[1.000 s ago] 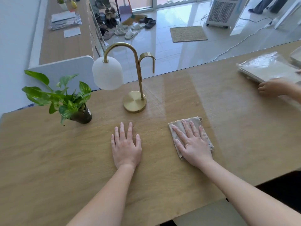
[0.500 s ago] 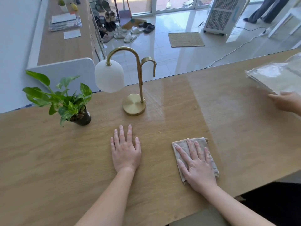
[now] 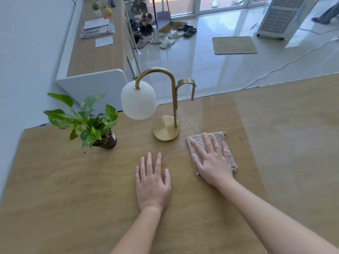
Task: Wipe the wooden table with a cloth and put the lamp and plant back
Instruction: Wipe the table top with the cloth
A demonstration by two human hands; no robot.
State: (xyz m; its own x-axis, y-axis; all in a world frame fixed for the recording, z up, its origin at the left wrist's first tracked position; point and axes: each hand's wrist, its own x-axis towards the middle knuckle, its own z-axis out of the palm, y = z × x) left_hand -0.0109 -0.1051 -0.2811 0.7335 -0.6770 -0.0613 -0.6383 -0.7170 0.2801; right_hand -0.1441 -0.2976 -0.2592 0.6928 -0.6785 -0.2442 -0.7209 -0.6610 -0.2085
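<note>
The right hand [image 3: 213,162] has slid the beige cloth [image 3: 197,139] forward to just beside the brass lamp [image 3: 166,129], fingers flat, pressing it (left hand [image 3: 153,184] flat on the wooden table [image 3: 73,198]); potted plant [image 3: 88,123] stands farther left.

1. You can read no text, number or brand anywhere here.
2. The plant pot [image 3: 108,143], near the far left corner of the surface [image 3: 73,180], carries a white sticker [image 3: 113,138]; its print is too small to read.
3. The papers [image 3: 98,27] on the sideboard [image 3: 102,57] beyond are too blurred to read.
</note>
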